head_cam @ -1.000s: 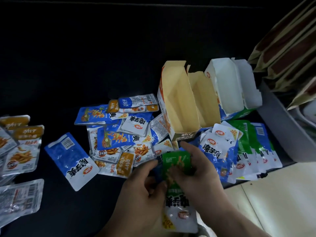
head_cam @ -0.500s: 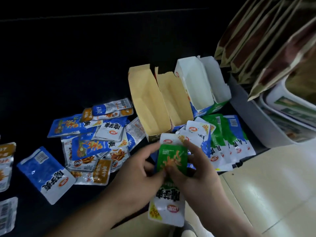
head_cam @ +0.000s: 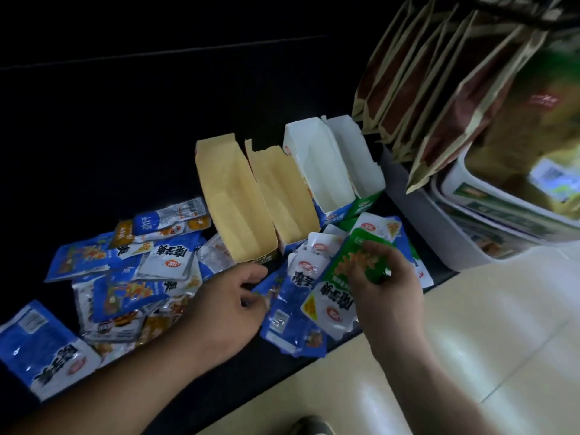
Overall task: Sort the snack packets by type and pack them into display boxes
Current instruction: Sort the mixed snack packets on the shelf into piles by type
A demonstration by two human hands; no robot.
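— Pinching confirmed: right fingers (head_cam: 372, 252) curl over the top of the green packet (head_cam: 345, 268), thumb hidden behind it. The right hand (head_cam: 386, 287) alone carries it, tilted, just above the small heap of packets (head_cam: 309, 268) in front of the boxes.

— And the left hand (head_cam: 226, 299)? A moment ago both held that packet.

— It has released. Its fingers are now curled low over the corner of a blue packet (head_cam: 282, 321) at the counter's near edge. Touching or pinching: cannot tell, because the fingertips blur into the wrapper.

— Boxes?

— Four stand open side by side, unchanged: two yellow-lined boxes (head_cam: 232, 196), a white box (head_cam: 317, 171), and a green-fronted box (head_cam: 361, 161) at the far right. I see no packets inside any of them.

— Reading for the task?

— Judgement: the green packet is picked out and free to go in one-handed, and the green-fronted box looks like the match. The left hand seems to be starting on the next packet. The big pile (head_cam: 141, 271) to the left is unsorted, so the work is at an early stage.
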